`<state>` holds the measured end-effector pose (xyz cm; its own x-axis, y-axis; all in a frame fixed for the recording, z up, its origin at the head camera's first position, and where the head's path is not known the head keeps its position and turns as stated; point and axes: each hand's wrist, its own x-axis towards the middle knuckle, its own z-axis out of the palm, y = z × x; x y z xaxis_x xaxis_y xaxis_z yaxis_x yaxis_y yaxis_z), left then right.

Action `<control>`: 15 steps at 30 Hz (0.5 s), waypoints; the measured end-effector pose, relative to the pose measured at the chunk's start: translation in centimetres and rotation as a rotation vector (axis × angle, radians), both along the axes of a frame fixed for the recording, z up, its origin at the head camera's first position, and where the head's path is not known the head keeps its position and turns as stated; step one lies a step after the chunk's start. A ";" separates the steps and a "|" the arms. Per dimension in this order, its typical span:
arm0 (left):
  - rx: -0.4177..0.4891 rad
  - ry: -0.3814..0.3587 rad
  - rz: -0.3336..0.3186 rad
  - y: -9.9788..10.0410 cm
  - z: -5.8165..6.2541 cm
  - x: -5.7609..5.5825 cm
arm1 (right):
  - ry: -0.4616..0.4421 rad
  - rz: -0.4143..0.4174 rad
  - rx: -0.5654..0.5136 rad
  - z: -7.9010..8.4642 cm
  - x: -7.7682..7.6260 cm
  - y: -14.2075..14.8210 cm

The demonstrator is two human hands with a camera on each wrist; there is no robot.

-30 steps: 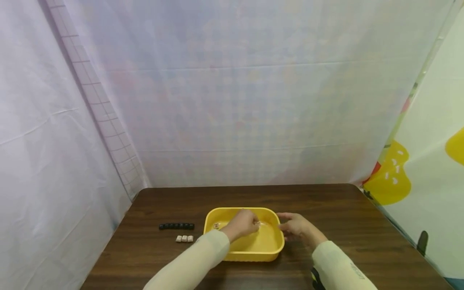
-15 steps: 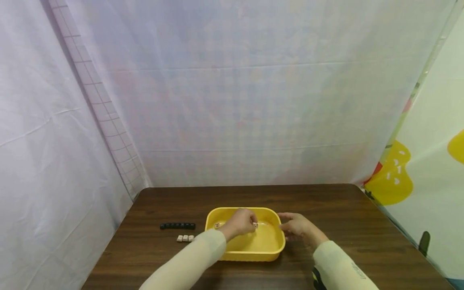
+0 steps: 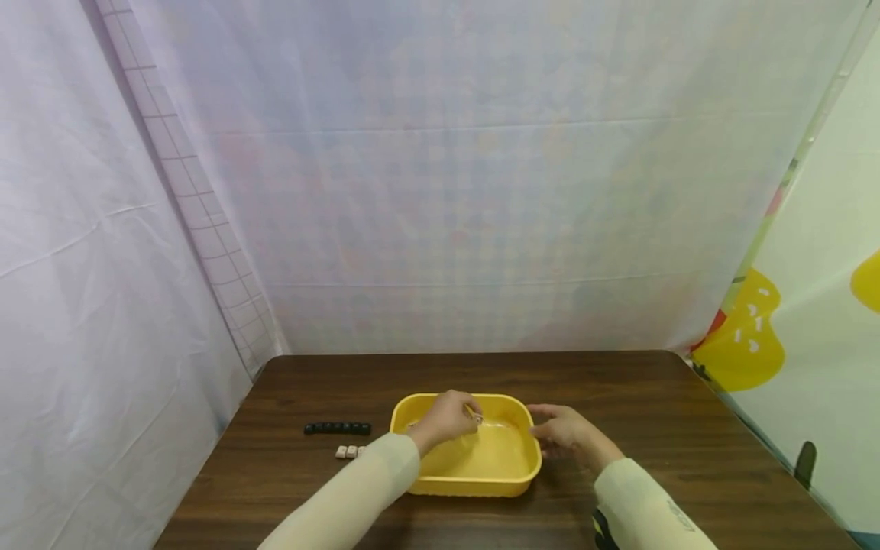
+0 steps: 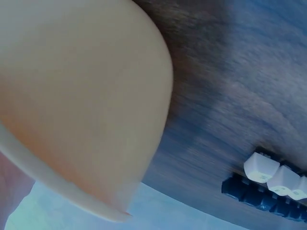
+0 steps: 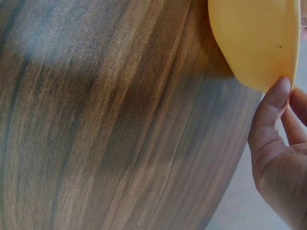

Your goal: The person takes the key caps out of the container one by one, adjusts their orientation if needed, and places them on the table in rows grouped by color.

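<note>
A yellow plastic tub (image 3: 474, 486) stands on the brown wooden table. My left hand (image 3: 445, 418) reaches inside it and pinches a small white keycap (image 3: 479, 418) between thumb and fingertips. Another pale keycap (image 3: 411, 425) peeks out by the tub's left wall, mostly covered by that hand. At the right end, my right hand (image 3: 567, 434) holds the tub's rim; in the right wrist view its thumb (image 5: 280, 93) lies against the outer wall, with the fingers beyond the rim. The left wrist view is largely filled by the tub's outside (image 4: 96, 96).
Left of the tub, black keycaps (image 3: 337, 428) form a tight row. In front of them sit several white keycaps (image 3: 351, 451) side by side, partly behind the left sleeve (image 3: 357, 489). White curtains (image 3: 440, 229) hang behind the table (image 3: 653, 397).
My left hand has drawn back slightly to the left with the keycap, lifting it a little inside the tub. The right hand keeps its hold on the rim.
</note>
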<state>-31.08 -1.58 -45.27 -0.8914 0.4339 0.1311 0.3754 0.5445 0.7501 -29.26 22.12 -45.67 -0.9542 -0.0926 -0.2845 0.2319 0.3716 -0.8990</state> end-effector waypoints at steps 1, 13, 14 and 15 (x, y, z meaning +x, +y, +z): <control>0.010 -0.016 0.005 -0.1 0.1 0.0 | 0.000 -0.001 0.000 0.0 0.0 0.0; 0.042 -0.032 0.023 -2.2 0.2 -0.2 | -0.001 -0.010 0.001 0.1 0.0 -0.2; 0.038 -0.034 0.018 -2.4 0.3 -0.1 | 0.001 -0.011 -0.002 0.1 0.0 -0.2; 0.035 -0.020 0.009 -2.7 0.5 -0.1 | 0.003 -0.012 -0.006 0.1 0.1 -0.2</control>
